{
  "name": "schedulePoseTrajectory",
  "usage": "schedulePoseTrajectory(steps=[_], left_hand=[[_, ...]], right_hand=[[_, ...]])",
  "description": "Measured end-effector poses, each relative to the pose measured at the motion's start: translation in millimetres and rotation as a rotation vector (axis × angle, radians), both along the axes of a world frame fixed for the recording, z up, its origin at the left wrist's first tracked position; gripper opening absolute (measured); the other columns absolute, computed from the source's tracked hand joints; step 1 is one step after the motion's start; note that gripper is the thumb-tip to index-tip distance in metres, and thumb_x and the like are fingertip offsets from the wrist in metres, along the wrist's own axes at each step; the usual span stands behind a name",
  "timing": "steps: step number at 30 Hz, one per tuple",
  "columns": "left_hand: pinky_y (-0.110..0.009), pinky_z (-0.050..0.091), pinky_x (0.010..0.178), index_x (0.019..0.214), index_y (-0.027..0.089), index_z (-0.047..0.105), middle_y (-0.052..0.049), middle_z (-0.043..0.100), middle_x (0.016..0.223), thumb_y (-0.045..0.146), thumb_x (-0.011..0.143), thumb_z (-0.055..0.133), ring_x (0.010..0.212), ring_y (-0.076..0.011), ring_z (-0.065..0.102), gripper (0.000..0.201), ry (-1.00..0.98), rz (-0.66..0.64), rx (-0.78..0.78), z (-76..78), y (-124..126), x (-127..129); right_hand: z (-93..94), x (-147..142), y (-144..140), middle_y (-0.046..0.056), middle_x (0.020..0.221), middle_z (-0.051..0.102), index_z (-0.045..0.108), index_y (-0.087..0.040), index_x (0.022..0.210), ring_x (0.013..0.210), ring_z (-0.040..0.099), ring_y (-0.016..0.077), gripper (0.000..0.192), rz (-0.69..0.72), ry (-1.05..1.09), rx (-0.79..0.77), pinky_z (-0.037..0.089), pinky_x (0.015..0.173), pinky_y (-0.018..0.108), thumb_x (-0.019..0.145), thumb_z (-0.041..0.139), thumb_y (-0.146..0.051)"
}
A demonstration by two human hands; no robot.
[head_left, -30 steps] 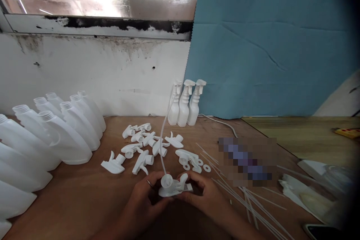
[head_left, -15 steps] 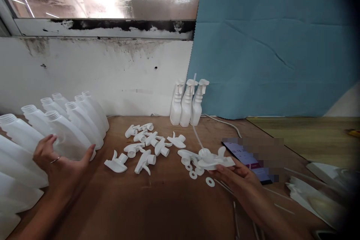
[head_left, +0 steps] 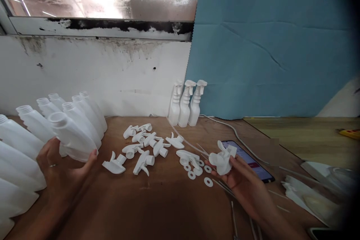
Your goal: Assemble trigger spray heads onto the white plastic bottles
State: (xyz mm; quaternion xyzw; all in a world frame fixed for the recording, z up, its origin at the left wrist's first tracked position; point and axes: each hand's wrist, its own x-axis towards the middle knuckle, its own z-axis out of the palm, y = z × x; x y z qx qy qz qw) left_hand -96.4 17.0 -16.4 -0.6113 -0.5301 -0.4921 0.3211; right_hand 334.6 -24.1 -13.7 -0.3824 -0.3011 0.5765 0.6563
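Left hand [head_left: 60,165] clasps an empty bottle [head_left: 71,137] (light, slippery; hold its body); right hand [head_left: 239,174] pinches a trigger sprayer [head_left: 222,157].

The person's two hands, which a second earlier meet at the near table edge around a white plastic trigger spray head [head_left: 223,158], are now well apart. The left hand [head_left: 60,163] closes around a white plastic bottle with an open threaded neck [head_left: 71,137] and tips it out of its row. The right hand [head_left: 239,176] lifts the spray head over the small white ring washers [head_left: 208,182], its thin tube [head_left: 185,142] trailing back low across the brown wooden table [head_left: 157,202].
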Motion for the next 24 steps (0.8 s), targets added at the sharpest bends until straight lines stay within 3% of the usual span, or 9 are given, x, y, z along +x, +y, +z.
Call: schedulePoseTrajectory(steps=[3, 6, 9, 12, 15, 24], left_hand=[[-0.062, 0.046, 0.096, 0.150, 0.027, 0.023, -0.017, 0.029, 0.148, 0.027, 0.064, 0.085, 0.124, -0.0442, 0.043, 0.106, 0.281, -0.105, 0.059, 8.8, -7.4, 18.0], [-0.064, 0.041, 0.097, 0.147, 0.034, 0.027, -0.017, 0.029, 0.148, 0.023, 0.069, 0.081, 0.125, -0.0451, 0.042, 0.095, 0.412, -0.194, -0.083, 11.9, -13.5, 34.9], [-0.064, 0.038, 0.097, 0.143, 0.032, 0.035, -0.020, 0.038, 0.140, 0.023, 0.076, 0.073, 0.123, -0.0437, 0.044, 0.077, 0.417, -0.241, -0.208, 8.7, -16.0, 44.6], [-0.064, 0.036, 0.097, 0.138, 0.030, 0.040, -0.021, 0.042, 0.137, 0.025, 0.079, 0.069, 0.121, -0.0434, 0.047, 0.067, 0.461, -0.229, -0.244, 4.4, -14.6, 46.1], [-0.063, 0.035, 0.097, 0.137, 0.030, 0.043, -0.021, 0.043, 0.137, 0.026, 0.079, 0.068, 0.120, -0.0431, 0.048, 0.063, 0.467, -0.222, -0.253, 2.2, -12.7, 43.9], [-0.062, 0.035, 0.097, 0.132, 0.024, 0.042, -0.022, 0.047, 0.135, 0.023, 0.077, 0.069, 0.121, -0.0414, 0.048, 0.061, 0.439, -0.278, -0.226, 3.4, -13.8, 43.7]], right_hand=[[4.5, 3.2, -0.5, 0.006, 0.088, 0.072, 0.068, -0.020, 0.084, 0.064, 0.064, 0.0207, 0.025, -0.079, 0.001, 0.032, 0.055, 0.051, 0.028, 0.070, 0.082, -0.035], [9.7, 6.6, -0.2, 0.005, 0.079, 0.070, 0.065, -0.020, 0.082, 0.055, 0.056, 0.0153, 0.028, -0.186, 0.012, 0.084, 0.051, 0.046, 0.024, 0.068, 0.083, -0.036], [14.0, 10.2, 1.4, 0.003, 0.075, 0.067, 0.064, -0.020, 0.080, 0.053, 0.052, 0.0137, 0.028, -0.257, 0.025, 0.103, 0.049, 0.045, 0.024, 0.066, 0.083, -0.036], [15.8, 12.7, 3.3, 0.002, 0.082, 0.066, 0.063, -0.021, 0.079, 0.063, 0.054, 0.0155, 0.028, -0.325, 0.052, 0.116, 0.048, 0.043, 0.022, 0.063, 0.084, -0.033], [14.6, 14.1, 4.3, 0.003, 0.085, 0.064, 0.064, -0.022, 0.077, 0.071, 0.055, 0.0174, 0.027, -0.351, 0.059, 0.127, 0.046, 0.040, 0.021, 0.061, 0.084, -0.030], [12.2, 13.9, 2.3, 0.001, 0.078, 0.067, 0.067, -0.023, 0.079, 0.060, 0.051, 0.0144, 0.022, -0.346, -0.018, 0.148, 0.044, 0.041, 0.021, 0.067, 0.082, -0.033]])
